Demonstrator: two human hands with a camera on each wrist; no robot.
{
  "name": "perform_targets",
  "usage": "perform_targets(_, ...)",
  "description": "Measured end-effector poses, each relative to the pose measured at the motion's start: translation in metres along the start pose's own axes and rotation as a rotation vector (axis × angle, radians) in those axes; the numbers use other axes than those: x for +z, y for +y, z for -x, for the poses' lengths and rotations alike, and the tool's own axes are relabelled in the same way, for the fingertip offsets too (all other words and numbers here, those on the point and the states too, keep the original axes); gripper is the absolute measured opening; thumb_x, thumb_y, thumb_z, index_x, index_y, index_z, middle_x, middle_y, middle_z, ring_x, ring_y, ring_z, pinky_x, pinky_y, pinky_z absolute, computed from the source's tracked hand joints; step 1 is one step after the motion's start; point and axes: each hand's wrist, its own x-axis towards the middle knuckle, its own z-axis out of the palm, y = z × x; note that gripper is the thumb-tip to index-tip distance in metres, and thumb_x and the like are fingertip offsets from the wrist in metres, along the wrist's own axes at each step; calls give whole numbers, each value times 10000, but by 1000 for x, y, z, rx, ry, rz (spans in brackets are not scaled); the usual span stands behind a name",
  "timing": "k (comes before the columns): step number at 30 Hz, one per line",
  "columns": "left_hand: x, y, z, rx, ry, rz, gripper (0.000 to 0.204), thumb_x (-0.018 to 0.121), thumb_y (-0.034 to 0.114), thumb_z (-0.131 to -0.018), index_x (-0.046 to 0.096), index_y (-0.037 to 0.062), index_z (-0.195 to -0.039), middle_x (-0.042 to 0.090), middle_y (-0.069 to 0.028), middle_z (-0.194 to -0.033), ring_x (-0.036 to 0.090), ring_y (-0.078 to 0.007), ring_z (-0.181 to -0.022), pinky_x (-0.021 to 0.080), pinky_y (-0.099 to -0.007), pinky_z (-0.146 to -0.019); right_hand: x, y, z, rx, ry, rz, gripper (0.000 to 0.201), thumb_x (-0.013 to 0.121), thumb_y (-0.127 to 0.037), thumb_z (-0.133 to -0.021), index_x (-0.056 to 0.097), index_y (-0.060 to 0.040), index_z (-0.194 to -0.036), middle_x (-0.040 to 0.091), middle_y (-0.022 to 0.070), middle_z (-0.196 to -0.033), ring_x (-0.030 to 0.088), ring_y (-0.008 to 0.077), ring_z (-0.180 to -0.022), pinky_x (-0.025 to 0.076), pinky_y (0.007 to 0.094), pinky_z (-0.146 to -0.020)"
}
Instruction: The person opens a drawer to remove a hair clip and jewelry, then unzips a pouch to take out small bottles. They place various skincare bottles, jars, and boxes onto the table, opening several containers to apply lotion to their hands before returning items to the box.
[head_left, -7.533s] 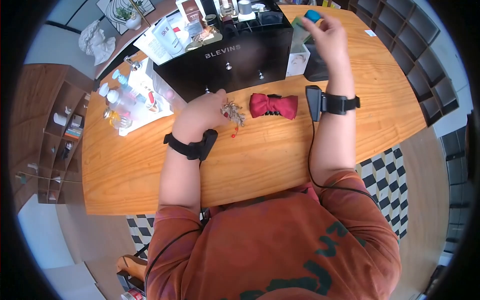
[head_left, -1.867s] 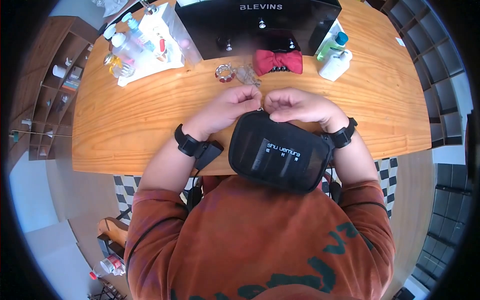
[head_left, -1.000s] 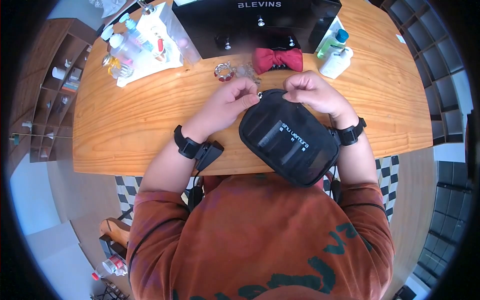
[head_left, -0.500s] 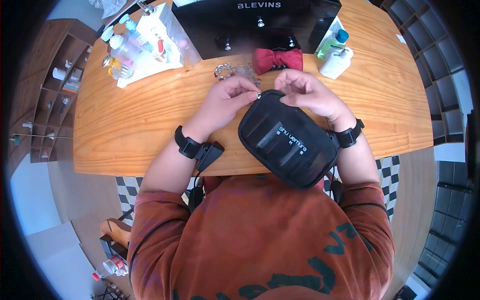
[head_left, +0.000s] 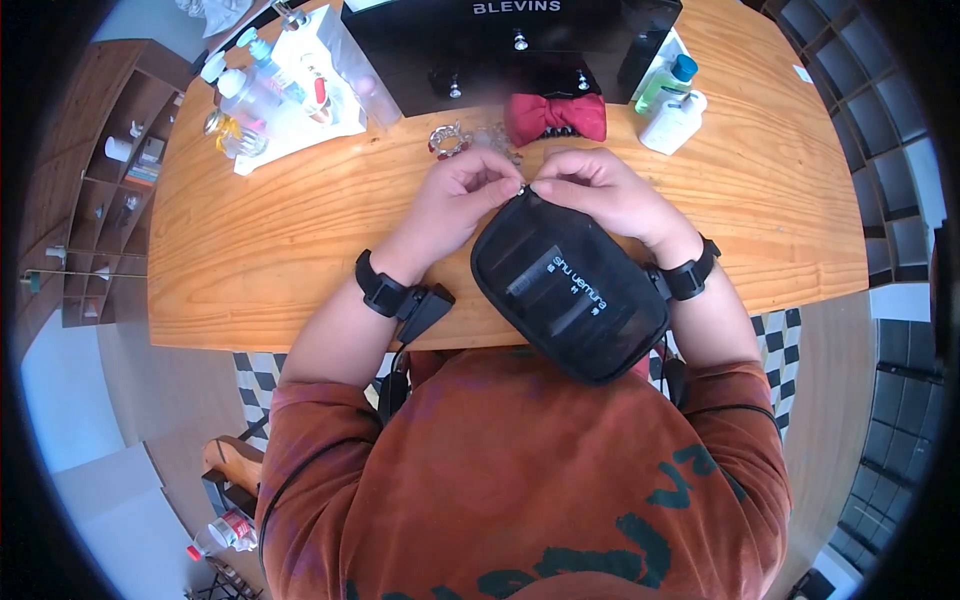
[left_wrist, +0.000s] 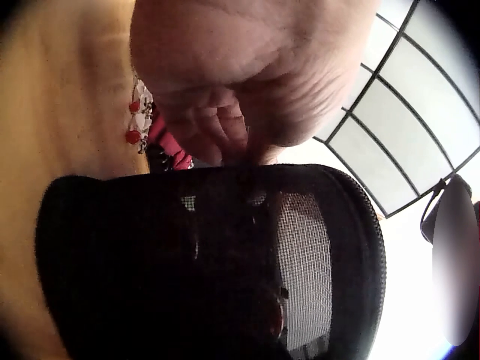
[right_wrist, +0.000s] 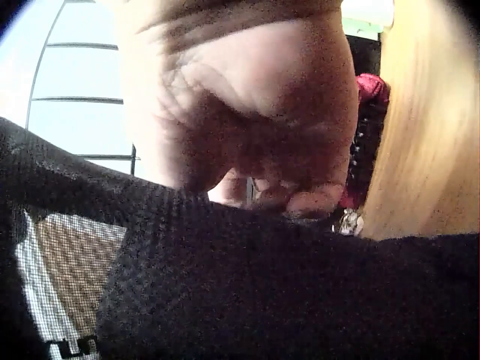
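Note:
A black mesh pouch (head_left: 572, 285) with white lettering hangs tilted between the hands over the table's front edge. At its upper left corner, the left hand (head_left: 465, 195) pinches a small metal zipper pull (head_left: 521, 190). The right hand (head_left: 605, 195) pinches the pouch's top edge close beside, thumb on the near side. In the left wrist view the pouch (left_wrist: 172, 255) fills the lower part below the left hand (left_wrist: 255, 67). The right wrist view has the right hand (right_wrist: 255, 105) above the dark pouch fabric (right_wrist: 300, 292); its fingertips are partly hidden.
Behind the hands lie a red bow clip (head_left: 556, 118) and a bracelet (head_left: 449, 141). A black drawer box (head_left: 510, 60) stands at the back, a green bottle (head_left: 665, 87) and a white bottle (head_left: 674, 124) to its right. Several bottles share a white tray (head_left: 300, 145) at the left.
Earlier the hands were at the bracelet and the green bottle; now both are at the pouch. Lately the pouch has tilted more steeply, and the right hand has moved left, close to the left hand.

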Motion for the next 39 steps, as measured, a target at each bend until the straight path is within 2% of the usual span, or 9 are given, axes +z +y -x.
perform_targets(1, 0, 2, 0, -7, -18, -12, 116, 688, 130, -994, 653, 25, -1029, 649, 2, -1005, 601, -82, -930, 484, -246, -865, 0, 3, -2, -104, 2, 80, 165, 673, -147, -993, 697, 1, -923, 631, 6, -843, 602, 117, -824, 477, 299, -759)
perform_targets(4, 0, 4, 1, -38, -18, -13, 124, 702, 137, -984, 663, 25, -1021, 647, 2, -1002, 599, -86, -930, 481, -246, -860, 6, 3, -3, -104, 50, 67, 193, 672, -139, -988, 670, 8, -862, 577, 27, -788, 568, 139, -775, 442, 312, -715)
perform_targets(10, -3, 7, 1, -27, -53, -36, 120, 692, 140, -991, 665, 23, -999, 647, -5, -977, 601, -95, -915, 481, -250, -855, 6, 0, -2, -182, 99, 159, 177, 678, -117, -970, 671, 14, -852, 577, 33, -794, 567, 148, -803, 445, 309, -749)
perform_targets(23, -6, 5, 2, 9, -37, -47, 105, 685, 127, -994, 658, 25, -994, 648, -15, -978, 605, -100, -921, 486, -256, -860, 3, -3, -1, -195, 111, 137, 160, 669, -89, -974, 680, 18, -856, 592, 31, -821, 584, 152, -834, 460, 308, -772)
perform_targets(29, -3, -1, 0, 18, -56, -29, 116, 687, 141, -995, 641, 34, -1001, 634, -15, -998, 600, -103, -939, 481, -258, -870, 5, 3, -2, -202, 68, 234, 162, 663, -102, -981, 694, 18, -876, 589, 21, -810, 586, 140, -825, 460, 302, -755)
perform_targets(31, -2, -4, -1, 12, -30, 6, 124, 688, 150, -996, 631, 40, -1007, 627, -15, -1000, 599, -102, -942, 478, -256, -866, 9, 3, -1, -106, 56, 165, 176, 661, -112, -983, 692, 19, -869, 589, 18, -805, 581, 133, -802, 458, 297, -736)
perform_targets(35, -2, -8, -3, 10, -31, 16, 128, 686, 155, -999, 628, 42, -1009, 628, -8, -1005, 598, -96, -938, 475, -247, -856, 10, 2, -1, -87, 45, 145, 191, 659, -120, -988, 691, 20, -862, 595, 21, -809, 579, 128, -791, 455, 292, -720)
perform_targets(39, -4, -6, -4, -97, -48, 69, 109, 674, 161, -1009, 636, 59, -1010, 631, 20, -992, 600, -74, -923, 482, -236, -844, 8, 4, -3, -151, 53, 191, 178, 659, -104, -967, 680, 20, -841, 596, 23, -809, 579, 131, -800, 448, 294, -737)
